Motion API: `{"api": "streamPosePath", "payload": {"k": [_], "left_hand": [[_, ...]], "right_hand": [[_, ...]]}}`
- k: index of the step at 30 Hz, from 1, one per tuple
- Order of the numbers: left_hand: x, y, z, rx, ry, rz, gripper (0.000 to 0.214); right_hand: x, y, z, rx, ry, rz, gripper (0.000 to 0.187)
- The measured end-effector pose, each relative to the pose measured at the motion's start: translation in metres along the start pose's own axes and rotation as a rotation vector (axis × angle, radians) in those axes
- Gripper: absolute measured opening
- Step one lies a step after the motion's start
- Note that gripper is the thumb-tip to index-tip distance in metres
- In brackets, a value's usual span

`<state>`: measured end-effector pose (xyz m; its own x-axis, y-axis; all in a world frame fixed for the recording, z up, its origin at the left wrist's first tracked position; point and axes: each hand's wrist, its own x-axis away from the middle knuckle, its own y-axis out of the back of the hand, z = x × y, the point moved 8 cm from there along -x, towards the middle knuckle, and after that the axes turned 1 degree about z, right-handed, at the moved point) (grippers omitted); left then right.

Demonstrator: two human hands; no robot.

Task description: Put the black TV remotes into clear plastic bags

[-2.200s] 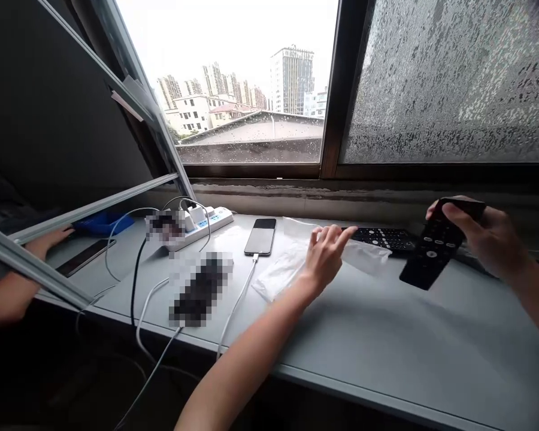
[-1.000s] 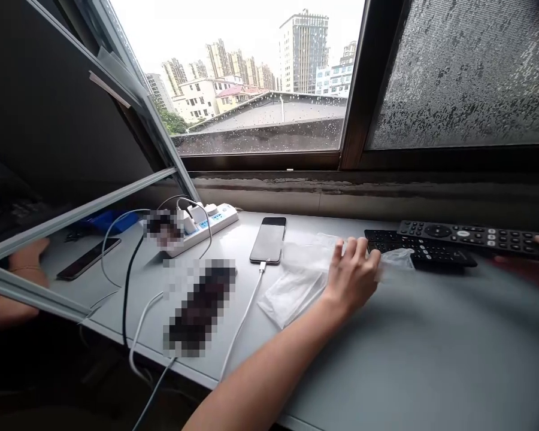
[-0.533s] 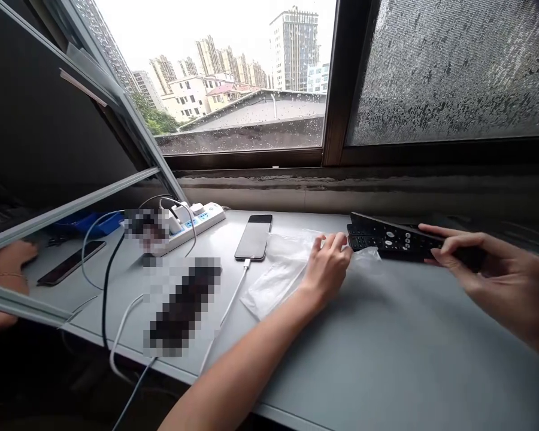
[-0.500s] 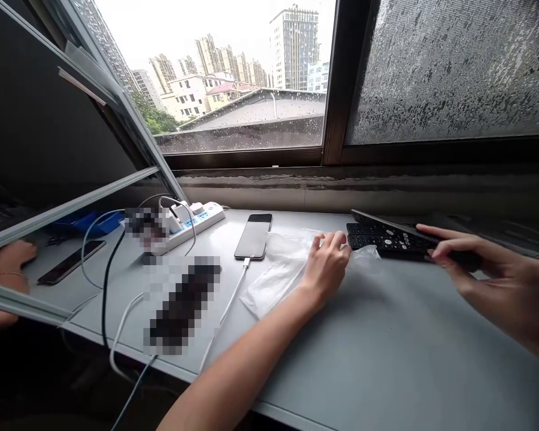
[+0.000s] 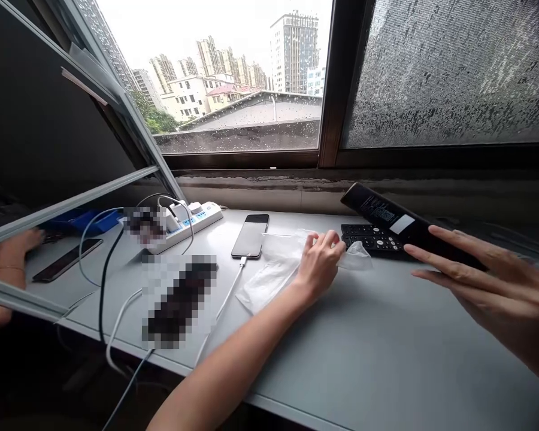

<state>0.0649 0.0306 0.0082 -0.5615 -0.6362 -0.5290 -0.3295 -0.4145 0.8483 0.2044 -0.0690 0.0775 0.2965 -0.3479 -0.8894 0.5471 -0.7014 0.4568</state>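
My right hand [image 5: 485, 275] grips a black remote control [image 5: 386, 215] by its near end. It is lifted and tilted, and its back with a white label faces me. Under and beside it, more black remote controls [image 5: 372, 239] lie on the table with their buttons up. My left hand [image 5: 321, 257], fingers curled, is closed on a clear plastic bag [image 5: 273, 266] that lies crumpled on the table. A bit of the bag sticks out to the right of the fingers. Left of the bag lies a phone [image 5: 250, 236] with a white cable plugged in.
A white power strip [image 5: 188, 226] with plugs and cables stands at the back left. A metal frame [image 5: 130, 120] leans there. Behind it are a second phone [image 5: 67, 260], a blue tray [image 5: 90, 224] and another person's arm [image 5: 11, 257]. A window [image 5: 238, 78] rises behind the table.
My right hand has raised the remote control and turned it from its button side to its labelled back. The left hand stays on the bag. The other person's hand has shifted slightly.
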Motion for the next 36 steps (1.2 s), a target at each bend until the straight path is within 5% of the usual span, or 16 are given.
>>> {"api": "streamPosePath", "payload": {"k": [2,4,9,15,21,31,36], "left_hand": [[0.0,-0.001,0.0,0.034,0.011,0.015,0.029],[0.0,0.0,0.001,0.062,0.032,0.013,0.029],[0.0,0.001,0.001,0.06,0.042,-0.012,0.028],[0.0,0.0,0.002,0.039,0.041,-0.036,0.018],[-0.001,0.005,0.002,0.045,0.044,-0.076,0.023],[0.001,0.007,-0.003,0.067,0.018,-0.045,0.034],[0.003,0.005,-0.011,0.051,-0.055,0.019,0.037]], "right_hand": [[0.002,0.0,0.008,0.095,0.175,0.006,0.024],[0.003,0.001,0.004,0.12,0.144,-0.019,0.029],[0.01,0.015,-0.029,0.16,-0.35,-0.251,0.024],[0.035,0.024,-0.087,-0.312,-0.901,-0.629,0.023],[0.053,0.001,-0.107,-0.634,-1.264,-0.555,0.014],[0.053,0.001,-0.102,-0.537,-1.289,-0.491,0.012],[0.048,0.002,-0.095,-0.425,-1.111,-0.449,0.011]]}}
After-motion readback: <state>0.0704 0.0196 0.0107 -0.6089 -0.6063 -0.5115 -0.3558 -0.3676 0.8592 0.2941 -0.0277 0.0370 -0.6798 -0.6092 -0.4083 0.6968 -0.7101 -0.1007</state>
